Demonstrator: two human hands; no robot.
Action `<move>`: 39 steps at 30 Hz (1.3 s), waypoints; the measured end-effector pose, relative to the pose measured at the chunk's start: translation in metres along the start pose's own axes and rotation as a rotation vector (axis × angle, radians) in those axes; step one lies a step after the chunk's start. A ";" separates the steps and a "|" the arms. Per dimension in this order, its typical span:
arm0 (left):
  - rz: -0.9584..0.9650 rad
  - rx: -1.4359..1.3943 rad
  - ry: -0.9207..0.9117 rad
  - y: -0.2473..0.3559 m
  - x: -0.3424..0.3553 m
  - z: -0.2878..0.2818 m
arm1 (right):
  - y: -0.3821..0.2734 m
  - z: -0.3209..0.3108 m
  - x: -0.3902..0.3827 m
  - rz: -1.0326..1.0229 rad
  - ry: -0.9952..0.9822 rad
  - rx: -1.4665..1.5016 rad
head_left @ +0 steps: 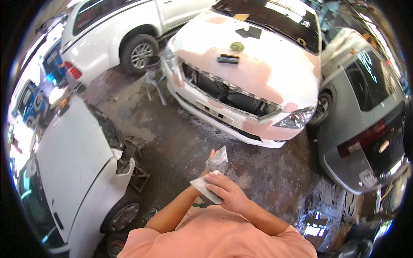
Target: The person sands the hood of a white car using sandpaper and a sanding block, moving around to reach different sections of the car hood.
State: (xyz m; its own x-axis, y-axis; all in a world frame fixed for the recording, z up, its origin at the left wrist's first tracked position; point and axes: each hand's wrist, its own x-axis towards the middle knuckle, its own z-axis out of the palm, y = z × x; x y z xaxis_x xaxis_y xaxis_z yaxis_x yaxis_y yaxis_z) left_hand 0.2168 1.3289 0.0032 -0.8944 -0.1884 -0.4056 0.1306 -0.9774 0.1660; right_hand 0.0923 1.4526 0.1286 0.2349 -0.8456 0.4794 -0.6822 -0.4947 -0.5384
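Observation:
In front of my chest my two hands are close together. My right hand is closed on a flat, whitish-grey sheet, fingers lying over its face and one corner pointing left. Just beyond it my left hand, mostly hidden, holds a second flat, shiny grey piece with a pointed upper corner. What either piece is made of I cannot make out. Ahead stands a white car with pinkish filler patches on its hood and bumper; its grille opening is bare.
On the hood lie a dark block, a greenish wad and dark sheets. A stand is beside the car's bumper. A white pickup, a grey vehicle and a white car body surround me. The floor looks stained.

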 end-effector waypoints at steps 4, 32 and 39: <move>0.223 0.832 -0.147 -0.028 -0.003 0.014 | -0.029 0.012 -0.024 0.209 0.157 -0.007; 0.184 1.284 -0.623 -0.211 -0.182 0.003 | -0.283 0.112 -0.181 0.765 0.852 -0.502; -0.019 1.260 -0.493 -0.196 -0.199 0.011 | -0.274 0.111 -0.194 0.681 0.817 -0.515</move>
State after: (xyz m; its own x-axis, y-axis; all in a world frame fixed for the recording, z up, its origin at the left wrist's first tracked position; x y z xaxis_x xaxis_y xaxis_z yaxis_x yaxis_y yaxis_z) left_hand 0.3643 1.5589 0.0615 -0.9856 0.1373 -0.0990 -0.1229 -0.1782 0.9763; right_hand 0.3108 1.7300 0.1060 -0.6698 -0.4326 0.6035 -0.7386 0.3055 -0.6009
